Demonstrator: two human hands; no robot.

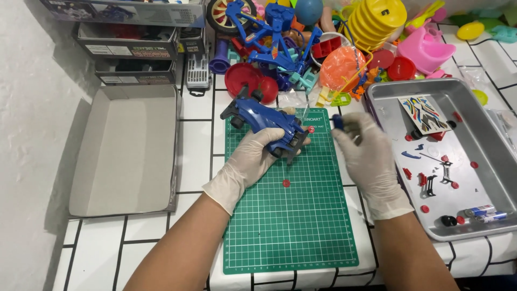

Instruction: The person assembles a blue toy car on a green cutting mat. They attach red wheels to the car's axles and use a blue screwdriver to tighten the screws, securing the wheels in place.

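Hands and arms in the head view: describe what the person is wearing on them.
Both the left hand and the right hand wear thin, pale off-white disposable gloves, slightly wrinkled, ending in loose cuffs just past the wrists. Beyond the cuffs the forearms are bare: no sleeves, watch or jewellery show.

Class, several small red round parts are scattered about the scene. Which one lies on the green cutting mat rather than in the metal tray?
The lone red round part on the green cutting mat, between the two gloved wrists. The other loose ones lie in the metal tray at right.
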